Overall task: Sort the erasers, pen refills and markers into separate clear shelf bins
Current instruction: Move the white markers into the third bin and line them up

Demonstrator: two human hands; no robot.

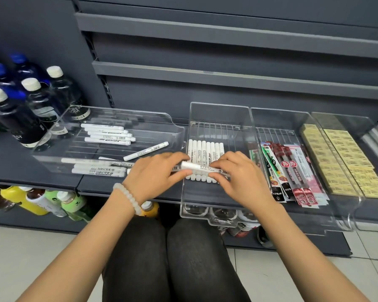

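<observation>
Both hands hold one white marker (200,168) crosswise over the middle clear bin (218,110). My left hand (155,171) pinches its left part and my right hand (236,173) pinches its right end. Under it a row of several white markers (205,149) lies side by side in that bin. More white markers (109,134) lie loose in the wide clear bin (170,120) on the left. Packaged pen refills (290,171) fill the bin to the right. Yellow erasers (340,158) are stacked in the far right bin.
Dark bottles with white and blue caps (31,99) stand at the back left of the grey shelf (9,162). Coloured drink bottles (37,201) lie on the lower shelf. Grey shelf panels rise behind the bins. My knees are below the shelf edge.
</observation>
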